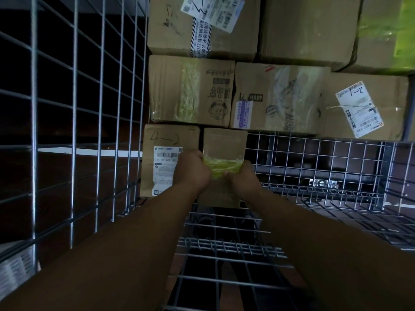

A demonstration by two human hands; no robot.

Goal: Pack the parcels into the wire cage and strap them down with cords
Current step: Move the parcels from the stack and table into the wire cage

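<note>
Both arms reach into the wire cage (75, 108), and the person has a small parcel (224, 142) between the hands. It stands just to the right of the parcel marked "4–2" (167, 140), the two cartons touching along their sides. The left hand (193, 170) curls its fingers round the small parcel's left edge, partly in front of the white shipping label (167, 162) on the "4–2" parcel. The right hand (243, 179) clasps the opposite edge. Both grip at a band of yellow-green tape (222, 163) that crosses the small parcel. Above the "4–2" parcel sits a row of three brown cartons (280, 95), and above those are larger cartons (303, 25). Left of the "4–2" parcel rises the cage's mesh wall, and to its right lies bare mesh (314, 158).
</note>
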